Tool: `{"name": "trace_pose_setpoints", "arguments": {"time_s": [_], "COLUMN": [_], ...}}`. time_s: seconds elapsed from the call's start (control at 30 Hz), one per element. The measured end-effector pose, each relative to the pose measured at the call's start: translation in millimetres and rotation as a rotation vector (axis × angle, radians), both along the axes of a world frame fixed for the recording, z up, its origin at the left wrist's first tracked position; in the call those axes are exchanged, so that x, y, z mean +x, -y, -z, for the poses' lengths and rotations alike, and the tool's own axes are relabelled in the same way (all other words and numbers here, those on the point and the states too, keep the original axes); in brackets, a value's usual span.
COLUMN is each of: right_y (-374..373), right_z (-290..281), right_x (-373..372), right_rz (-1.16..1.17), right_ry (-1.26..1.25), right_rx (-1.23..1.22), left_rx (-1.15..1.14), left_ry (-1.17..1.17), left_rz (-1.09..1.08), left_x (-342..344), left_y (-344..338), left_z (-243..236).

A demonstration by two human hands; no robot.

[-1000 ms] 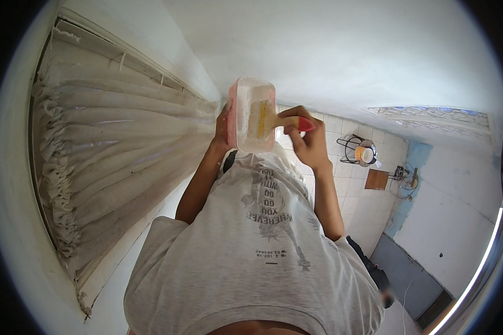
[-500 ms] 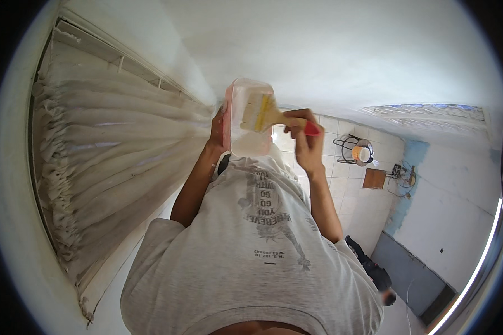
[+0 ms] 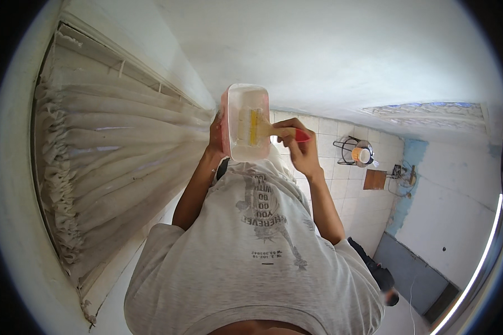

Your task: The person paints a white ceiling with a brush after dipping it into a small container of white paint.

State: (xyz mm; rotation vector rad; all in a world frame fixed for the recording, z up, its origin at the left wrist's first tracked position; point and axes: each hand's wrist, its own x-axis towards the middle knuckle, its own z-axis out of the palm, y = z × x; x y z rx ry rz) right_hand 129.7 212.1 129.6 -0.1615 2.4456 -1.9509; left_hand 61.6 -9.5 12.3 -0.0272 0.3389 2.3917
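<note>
My left hand (image 3: 216, 137) grips the left side of a pinkish, see-through plastic tub (image 3: 248, 96) with rounded corners and pale paint inside. The tub is held up in front of my chest. A wide paintbrush (image 3: 285, 132) with a wooden handle, red at its end, is in my right hand (image 3: 302, 146). My fingers close round the handle. The brush's yellow band and pale bristles are down inside the tub; whether the bristle tips touch the bottom I cannot tell.
A pale gathered curtain (image 3: 134, 151) hangs along the left. Ahead stands a white wall (image 3: 296, 56). On the tiled floor to the right are a black stool (image 3: 349, 149) bearing an orange-and-white bucket (image 3: 361, 156), a brown board (image 3: 374, 179) and tangled wires. Another person (image 3: 381, 274) is at lower right.
My right hand has brought the brush down and slightly left, deeper into the tub. The tub sits a little lower in the view.
</note>
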Motion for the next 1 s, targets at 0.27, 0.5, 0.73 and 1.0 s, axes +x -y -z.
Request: {"name": "trace_pose_setpoints", "arguments": {"time_s": [0.27, 0.5, 0.73, 1.0], "right_y": [6.0, -14.4, -18.9, -65.7], "right_z": [5.5, 4.8, 23.0, 52.6], "right_x": [-1.8, -5.0, -14.2, 1.6], "right_rz": [0.024, 0.188, 0.04, 0.272], "right_ry": [-0.024, 0.075, 0.118, 0.24], "right_rx": [-0.12, -0.139, -0.195, -0.953], "left_rx": [-0.073, -0.117, -0.128, -0.156], "left_ry": [-0.075, -0.028, 0.018, 0.042], "left_rz": [-0.042, -0.085, -0.073, -0.049], "left_x": [0.0, -3.5, -10.8, -24.0], "left_y": [-4.7, -14.1, -21.3, -61.9], "left_z": [-1.8, -19.0, -10.7, -49.1]}}
